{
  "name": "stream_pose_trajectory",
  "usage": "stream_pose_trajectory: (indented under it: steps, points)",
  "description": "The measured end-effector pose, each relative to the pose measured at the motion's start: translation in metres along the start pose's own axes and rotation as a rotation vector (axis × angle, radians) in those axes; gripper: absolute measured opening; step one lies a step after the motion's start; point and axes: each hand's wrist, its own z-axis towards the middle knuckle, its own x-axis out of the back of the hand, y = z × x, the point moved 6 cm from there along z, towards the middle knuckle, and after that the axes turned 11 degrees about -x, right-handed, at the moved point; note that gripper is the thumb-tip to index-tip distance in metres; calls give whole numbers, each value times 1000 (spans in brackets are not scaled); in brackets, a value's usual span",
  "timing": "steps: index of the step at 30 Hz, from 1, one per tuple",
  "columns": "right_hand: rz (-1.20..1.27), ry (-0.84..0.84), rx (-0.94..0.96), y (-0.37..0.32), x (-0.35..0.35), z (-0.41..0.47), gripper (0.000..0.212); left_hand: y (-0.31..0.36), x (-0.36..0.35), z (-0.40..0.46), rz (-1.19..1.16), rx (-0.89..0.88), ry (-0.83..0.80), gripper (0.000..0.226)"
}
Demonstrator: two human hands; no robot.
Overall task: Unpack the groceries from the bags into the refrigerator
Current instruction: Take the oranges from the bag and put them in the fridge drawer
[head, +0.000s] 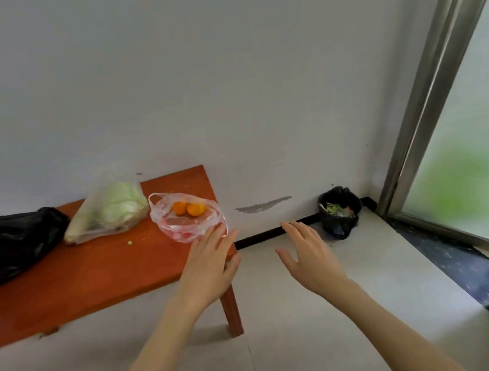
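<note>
Bare and outstretched, the left hand (pixel 208 267) reaches forward with its fingers straight and held loosely together, palm down, over the near right corner of the table; its fingertips come up to the edge of a clear plastic bag (pixel 187 216), though whether they touch it cannot be told. The right hand (pixel 307 256) hovers beside it over the floor, well clear of the table, fingers spread and relaxed, holding nothing.

The clear plastic bag lies open on the orange-red wooden table (pixel 95 278), near its right end. Inside sit two oranges (pixel 187 208), touching each other, above something red at the bottom of the bag that is too blurred to name. Just left of it, a second clear bag holds a pale green cabbage (pixel 122 204), and this bag leans against a black plastic bag (pixel 6 246) that fills the left end of the tabletop. A small green scrap (pixel 130 243) lies on the bare wood in front of the cabbage.

Farther right, in the corner where the white wall meets a metal-framed sliding door (pixel 441 102) with frosted glass, stands a small bin lined with a black bag (pixel 340 212), with scraps in it.
</note>
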Motion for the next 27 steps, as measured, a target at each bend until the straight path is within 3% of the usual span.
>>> stream_pose_trajectory:
  steps: [11, 19, 24, 27]
  points:
    - [22, -133, 56, -49, -86, 146, 52, -155, -32, 63, -71, 139, -18, 50]
    - [-8, -117, 55, -102, -171, 273, 34, -291, -70, 147, -155, 87, -40, 35]
    - [-53, -245, 50, -142, -230, 340, 31, -364, -97, 189, -128, 33, -166, 40]
    - [-79, -345, 54, -155, -264, 364, 43, -386, -115, 206, -121, -19, -198, 32]
